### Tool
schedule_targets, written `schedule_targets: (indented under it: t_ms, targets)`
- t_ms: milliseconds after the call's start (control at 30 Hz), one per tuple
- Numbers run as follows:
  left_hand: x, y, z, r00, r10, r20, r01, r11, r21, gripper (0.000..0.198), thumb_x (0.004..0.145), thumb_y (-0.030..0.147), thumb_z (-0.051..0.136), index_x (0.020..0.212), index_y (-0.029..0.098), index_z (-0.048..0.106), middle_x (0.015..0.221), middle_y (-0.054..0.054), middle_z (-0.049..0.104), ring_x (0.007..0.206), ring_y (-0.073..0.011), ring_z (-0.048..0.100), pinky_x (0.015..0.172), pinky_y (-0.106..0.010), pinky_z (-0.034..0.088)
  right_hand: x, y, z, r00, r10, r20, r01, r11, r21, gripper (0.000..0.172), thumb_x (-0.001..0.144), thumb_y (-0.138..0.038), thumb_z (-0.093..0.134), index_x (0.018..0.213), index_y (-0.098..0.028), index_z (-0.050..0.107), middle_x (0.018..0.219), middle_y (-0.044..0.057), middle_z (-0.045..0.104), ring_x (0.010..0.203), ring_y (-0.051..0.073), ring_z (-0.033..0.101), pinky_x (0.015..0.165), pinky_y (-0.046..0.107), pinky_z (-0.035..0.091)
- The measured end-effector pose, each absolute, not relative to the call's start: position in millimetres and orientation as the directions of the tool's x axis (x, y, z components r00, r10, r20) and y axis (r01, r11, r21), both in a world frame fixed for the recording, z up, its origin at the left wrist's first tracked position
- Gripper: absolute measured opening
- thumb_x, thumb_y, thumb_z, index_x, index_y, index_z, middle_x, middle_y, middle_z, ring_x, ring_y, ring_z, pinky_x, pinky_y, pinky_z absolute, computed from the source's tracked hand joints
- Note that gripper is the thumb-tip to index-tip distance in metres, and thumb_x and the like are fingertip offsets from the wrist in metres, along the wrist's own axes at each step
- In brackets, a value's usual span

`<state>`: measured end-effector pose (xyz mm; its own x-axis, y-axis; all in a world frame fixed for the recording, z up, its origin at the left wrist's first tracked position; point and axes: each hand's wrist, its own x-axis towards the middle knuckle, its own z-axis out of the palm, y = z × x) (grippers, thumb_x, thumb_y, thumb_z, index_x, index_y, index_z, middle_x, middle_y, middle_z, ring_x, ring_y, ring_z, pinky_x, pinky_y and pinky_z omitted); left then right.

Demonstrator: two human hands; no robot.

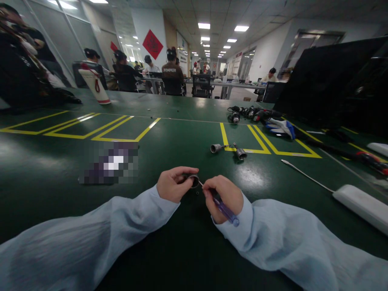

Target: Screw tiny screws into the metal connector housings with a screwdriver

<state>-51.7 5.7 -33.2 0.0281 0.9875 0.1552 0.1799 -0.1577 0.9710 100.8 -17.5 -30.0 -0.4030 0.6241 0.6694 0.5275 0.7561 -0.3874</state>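
My left hand (174, 184) grips a round metal cup-shaped part (193, 180) between thumb and fingers, its open end turned to the right. In my right hand (223, 196) is a screwdriver with a translucent purple handle (226, 212); its thin tip points left, at the opening of the metal part. Whether the tip touches inside is too small to tell. A tiny ring-like piece (197, 193) lies on the green table (169, 250) just below the metal part. Farther forward, two more metal cup parts with stems (215, 148) (241, 153) lie close together.
A pixelated purplish object (110, 163) lies at left. Yellow tape outlines (257, 151) mark the table. Black cables (242, 112), a blue-white glove (280, 127) and a white power strip (360, 204) are at right. A white cup (96, 87) stands at back left; people sit beyond.
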Motion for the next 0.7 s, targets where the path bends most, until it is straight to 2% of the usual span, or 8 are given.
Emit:
schedule_targets:
  t_ms: [100, 167, 267, 333, 400, 467, 533, 700]
  targets:
    - [-51.4, 5.7, -33.4, 0.026, 0.985, 0.171, 0.198, -0.173, 0.965, 0.025, 0.061, 0.018, 0.059, 0.085, 0.011, 0.065, 0.076, -0.007, 0.069, 0.07, -0.0187, 0.065, 0.066, -0.029, 0.055, 99.6, -17.7, -31.6, -0.405, 0.611, 0.68, 0.528, 0.764, -0.372, 0.013, 0.07, -0.008, 0.041, 0.073, -0.017, 0.05, 0.065, 0.003, 0.056, 0.06, 0.014, 0.05, 0.057, 0.025, 0.041]
    - [-51.8, 6.6, -35.2, 0.018, 0.984, 0.177, 0.192, -0.177, 0.965, 0.024, 0.061, 0.018, 0.06, 0.083, 0.011, 0.065, 0.08, -0.008, 0.069, 0.07, -0.0186, 0.065, 0.069, -0.03, 0.055, 99.5, -18.8, -32.5, -0.351, 0.629, 0.694, 0.514, 0.749, -0.418, 0.013, 0.069, -0.007, 0.042, 0.072, -0.018, 0.05, 0.065, 0.003, 0.056, 0.059, 0.014, 0.05, 0.057, 0.025, 0.041]
    - [-53.3, 8.7, -39.1, 0.016, 0.983, 0.184, 0.137, -0.184, 0.973, 0.023, 0.059, 0.017, 0.061, 0.08, 0.011, 0.064, 0.09, -0.009, 0.066, 0.073, -0.0184, 0.065, 0.073, -0.032, 0.053, 100.4, -19.3, -34.7, -0.178, 0.767, 0.616, 0.435, 0.623, -0.65, 0.013, 0.066, -0.008, 0.045, 0.072, -0.019, 0.049, 0.062, -0.001, 0.055, 0.056, 0.011, 0.052, 0.054, 0.023, 0.041]
    - [-55.1, 10.1, -41.1, 0.022, 0.981, 0.193, 0.109, -0.194, 0.975, 0.025, 0.057, 0.016, 0.061, 0.082, 0.011, 0.063, 0.093, -0.009, 0.064, 0.076, -0.0182, 0.064, 0.076, -0.032, 0.052, 100.6, -17.1, -37.1, -0.114, 0.887, 0.447, 0.316, 0.459, -0.83, 0.011, 0.064, -0.01, 0.044, 0.07, -0.019, 0.048, 0.056, -0.003, 0.052, 0.049, 0.01, 0.052, 0.048, 0.022, 0.039]
    - [-57.1, 11.2, -42.1, 0.031, 0.979, 0.2, 0.11, -0.202, 0.973, 0.029, 0.056, 0.014, 0.061, 0.084, 0.011, 0.062, 0.092, -0.008, 0.063, 0.077, -0.018, 0.064, 0.077, -0.032, 0.052, 99.9, -13.0, -39.7, -0.133, 0.953, 0.272, 0.174, 0.293, -0.94, 0.01, 0.061, -0.012, 0.043, 0.067, -0.019, 0.046, 0.048, -0.006, 0.049, 0.042, 0.009, 0.05, 0.043, 0.02, 0.037]
    - [-59.0, 12.0, -41.7, 0.041, 0.979, 0.201, 0.119, -0.204, 0.972, 0.03, 0.056, 0.013, 0.06, 0.086, 0.012, 0.061, 0.092, -0.007, 0.061, 0.078, -0.0175, 0.063, 0.079, -0.032, 0.051, 98.8, -8.3, -42.1, -0.162, 0.97, 0.181, 0.073, 0.195, -0.978, 0.009, 0.058, -0.013, 0.042, 0.065, -0.019, 0.045, 0.044, -0.007, 0.047, 0.039, 0.009, 0.049, 0.041, 0.019, 0.036]
    - [-60.7, 12.5, -40.3, 0.074, 0.979, 0.189, 0.133, -0.198, 0.971, 0.029, 0.056, 0.013, 0.06, 0.086, 0.012, 0.06, 0.093, -0.007, 0.06, 0.079, -0.0172, 0.063, 0.079, -0.032, 0.051, 97.7, -4.3, -44.5, -0.166, 0.974, 0.157, 0.041, 0.165, -0.985, 0.01, 0.056, -0.014, 0.042, 0.064, -0.019, 0.045, 0.043, -0.007, 0.047, 0.038, 0.009, 0.049, 0.041, 0.019, 0.036]
    - [-63.7, 12.9, -38.1, 0.156, 0.974, 0.163, 0.174, -0.19, 0.966, 0.03, 0.057, 0.012, 0.059, 0.087, 0.012, 0.059, 0.094, -0.006, 0.059, 0.08, -0.0174, 0.063, 0.078, -0.032, 0.052, 96.1, 1.0, -50.8, -0.144, 0.983, 0.11, 0.132, 0.129, -0.983, 0.012, 0.053, -0.014, 0.042, 0.063, -0.02, 0.046, 0.044, -0.007, 0.049, 0.039, 0.009, 0.049, 0.042, 0.02, 0.035]
